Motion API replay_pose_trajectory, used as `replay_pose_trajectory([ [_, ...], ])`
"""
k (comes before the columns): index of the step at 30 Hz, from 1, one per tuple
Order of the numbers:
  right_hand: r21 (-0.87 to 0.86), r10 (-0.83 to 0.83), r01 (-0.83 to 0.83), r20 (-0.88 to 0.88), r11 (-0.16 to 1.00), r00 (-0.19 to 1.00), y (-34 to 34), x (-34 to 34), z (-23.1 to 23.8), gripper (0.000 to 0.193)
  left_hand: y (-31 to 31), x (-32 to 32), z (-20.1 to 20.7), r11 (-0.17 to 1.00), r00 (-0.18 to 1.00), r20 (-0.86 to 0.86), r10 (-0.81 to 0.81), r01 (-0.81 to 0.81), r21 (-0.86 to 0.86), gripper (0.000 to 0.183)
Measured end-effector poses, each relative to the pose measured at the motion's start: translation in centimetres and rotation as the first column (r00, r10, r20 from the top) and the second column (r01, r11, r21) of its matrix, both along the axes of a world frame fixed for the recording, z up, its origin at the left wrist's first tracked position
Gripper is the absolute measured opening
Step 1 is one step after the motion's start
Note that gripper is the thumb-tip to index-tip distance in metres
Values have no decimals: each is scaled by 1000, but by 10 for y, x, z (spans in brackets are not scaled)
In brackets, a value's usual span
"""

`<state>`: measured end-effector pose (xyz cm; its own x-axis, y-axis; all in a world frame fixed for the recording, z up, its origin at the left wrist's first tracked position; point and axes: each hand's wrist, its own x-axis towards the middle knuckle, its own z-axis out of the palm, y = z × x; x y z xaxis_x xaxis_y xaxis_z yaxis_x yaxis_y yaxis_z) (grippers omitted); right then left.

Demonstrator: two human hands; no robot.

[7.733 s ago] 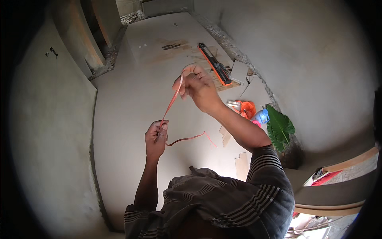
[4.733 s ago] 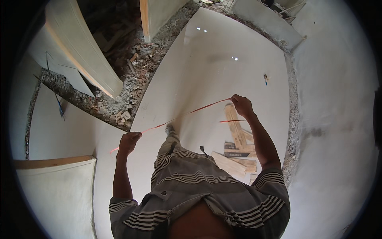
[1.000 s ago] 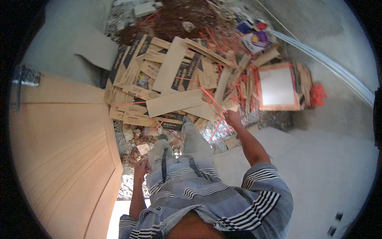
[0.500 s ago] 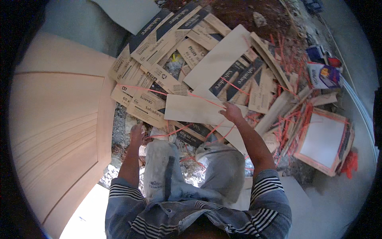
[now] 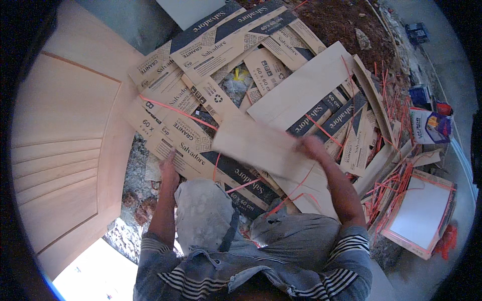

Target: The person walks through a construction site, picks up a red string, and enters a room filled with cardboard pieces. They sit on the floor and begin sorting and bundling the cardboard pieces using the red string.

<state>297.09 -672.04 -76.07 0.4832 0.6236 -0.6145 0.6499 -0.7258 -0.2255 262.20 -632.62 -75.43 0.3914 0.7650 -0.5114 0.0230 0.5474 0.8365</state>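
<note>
My right hand (image 5: pixel 311 147) is closed on the right end of a plain tan cardboard strip (image 5: pixel 251 141), both smeared by motion. The strip lies slanted across other flattened cardboard. My left hand (image 5: pixel 169 168) is at the near edge of a printed cardboard piece (image 5: pixel 175 145), its fingers reaching over that edge with one stretched out. Whether they press on the cardboard I cannot tell. Red plastic strapping (image 5: pixel 181 111) runs loose over the pile, and a longer plain strip (image 5: pixel 298 83) lies farther off.
A wooden door panel (image 5: pixel 65 135) stands along the left. At the right are a heap of red straps (image 5: pixel 376 188), a box with a white face (image 5: pixel 418 201) and a purple-and-white bag (image 5: pixel 431 125). Brown soil (image 5: pixel 346 20) and rubble (image 5: pixel 140 185) surround the pile.
The whole view has shifted. My right hand has moved right with the plain cardboard strip, which has tilted. My left hand has come up to the edge of the printed cardboard.
</note>
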Motion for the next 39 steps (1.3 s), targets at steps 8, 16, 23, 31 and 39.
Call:
replay_pose_trajectory([
  [8, 552, -508, 529, -208, 644, 836, 21, 24, 107, 43, -26, 11, 56, 905, 975, -197, -102, 174, 389, 32],
  [16, 634, -456, 351, 4, 689, 890, 59, 0, 147, 38, -18, 73, 118, 736, 965, -243, -101, 237, 634, 33],
  [23, 704, -722, 398, 235, 588, 650, 20, 9, 202, 32, 25, 158, 246, 326, 889, -266, -371, 394, 860, 35],
  [31, 651, -647, 590, -194, 478, 737, 40, 22, 255, 29, 118, 137, 279, -337, 936, -270, -226, 185, 923, 37],
  [39, 585, -563, 616, -303, 527, 769, 69, 35, 124, 38, 177, 23, 338, 36, 973, -230, 36, 229, 973, 33],
])
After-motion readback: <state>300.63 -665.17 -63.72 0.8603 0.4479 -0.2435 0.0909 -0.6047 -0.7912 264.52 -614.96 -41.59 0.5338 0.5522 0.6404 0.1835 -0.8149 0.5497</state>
